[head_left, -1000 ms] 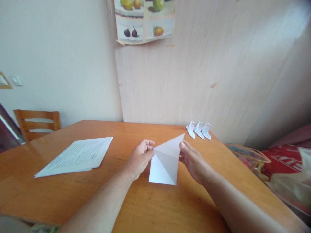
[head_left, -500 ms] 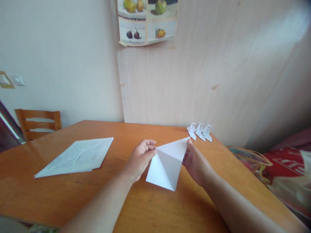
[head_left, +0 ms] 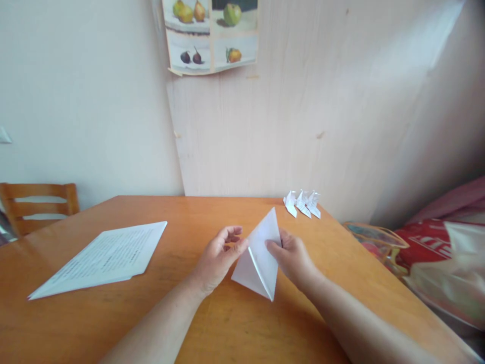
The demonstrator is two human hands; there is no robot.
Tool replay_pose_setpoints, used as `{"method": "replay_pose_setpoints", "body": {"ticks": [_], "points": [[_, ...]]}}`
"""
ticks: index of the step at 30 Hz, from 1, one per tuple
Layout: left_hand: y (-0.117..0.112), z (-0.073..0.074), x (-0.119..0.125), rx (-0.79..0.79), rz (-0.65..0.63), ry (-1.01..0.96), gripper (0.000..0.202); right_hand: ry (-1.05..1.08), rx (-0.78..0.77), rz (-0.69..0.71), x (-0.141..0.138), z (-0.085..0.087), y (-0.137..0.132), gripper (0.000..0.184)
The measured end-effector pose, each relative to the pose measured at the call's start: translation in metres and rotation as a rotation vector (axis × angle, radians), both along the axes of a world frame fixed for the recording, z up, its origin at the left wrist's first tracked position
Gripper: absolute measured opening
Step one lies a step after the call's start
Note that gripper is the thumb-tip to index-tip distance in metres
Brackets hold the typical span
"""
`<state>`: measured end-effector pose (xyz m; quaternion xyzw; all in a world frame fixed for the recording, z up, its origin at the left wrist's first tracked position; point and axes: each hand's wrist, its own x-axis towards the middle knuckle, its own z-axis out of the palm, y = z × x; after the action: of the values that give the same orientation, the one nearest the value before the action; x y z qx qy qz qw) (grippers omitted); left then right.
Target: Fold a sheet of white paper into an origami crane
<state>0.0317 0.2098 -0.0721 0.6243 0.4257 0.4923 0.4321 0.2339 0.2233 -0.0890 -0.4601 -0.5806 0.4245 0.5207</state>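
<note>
A white sheet of paper, folded into a pointed shape with a raised crease on its lower left, is held above the table between my hands. My right hand grips its right edge, thumb flat on the front face and fingers behind. At the left edge, my left hand has its thumb against the paper; the index finger is bent and stands apart from it. Whether other left fingertips lie behind the sheet is partly hidden.
Several printed white sheets lie stacked at left on the wooden table. Three small folded paper figures stand by the far right corner. A wooden chair is beyond the left edge; red and clear bags sit off the right edge.
The paper's right part has swung inward and its top point now faces up. My right thumb has moved onto its front face. The camera view has turned slightly right.
</note>
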Motion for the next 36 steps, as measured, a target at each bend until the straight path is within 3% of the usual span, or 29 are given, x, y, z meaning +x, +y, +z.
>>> {"method": "replay_pose_setpoints", "body": {"ticks": [2, 5, 8, 12, 17, 21, 25, 29, 32, 36], "points": [[-0.003, -0.001, 0.002, 0.033, -0.065, 0.049, 0.056, -0.219, 0.074, -0.128, 0.001, 0.002, 0.0, 0.01], [-0.005, -0.001, 0.007, 0.028, -0.158, 0.058, 0.062, -0.335, 0.134, -0.115, 0.0, 0.004, -0.003, 0.01], [-0.002, 0.001, 0.007, -0.046, -0.184, 0.028, 0.049, -0.223, 0.101, -0.012, 0.001, 0.006, -0.002, 0.012], [0.005, 0.004, 0.0, -0.095, -0.06, 0.031, 0.037, 0.011, -0.004, 0.063, 0.011, 0.01, 0.002, 0.017], [0.007, 0.008, -0.008, -0.135, 0.035, 0.017, 0.03, 0.112, -0.086, 0.105, 0.025, 0.017, 0.007, 0.021], [0.009, 0.009, -0.011, -0.121, 0.027, -0.04, 0.027, 0.177, -0.148, 0.171, 0.032, 0.02, 0.01, 0.019], [0.014, 0.008, -0.017, -0.132, 0.061, -0.224, 0.028, 0.301, -0.182, 0.179, 0.038, 0.026, 0.01, 0.019], [0.015, 0.011, -0.024, -0.238, 0.047, -0.365, 0.03, 0.376, -0.214, 0.163, 0.044, 0.033, 0.007, 0.018], [0.012, 0.016, -0.026, -0.308, 0.008, -0.41, 0.03, 0.439, -0.245, 0.192, 0.047, 0.035, 0.008, 0.021], [0.008, 0.02, -0.029, -0.263, -0.033, -0.393, 0.022, 0.438, -0.287, 0.213, 0.055, 0.036, 0.012, 0.022]]}}
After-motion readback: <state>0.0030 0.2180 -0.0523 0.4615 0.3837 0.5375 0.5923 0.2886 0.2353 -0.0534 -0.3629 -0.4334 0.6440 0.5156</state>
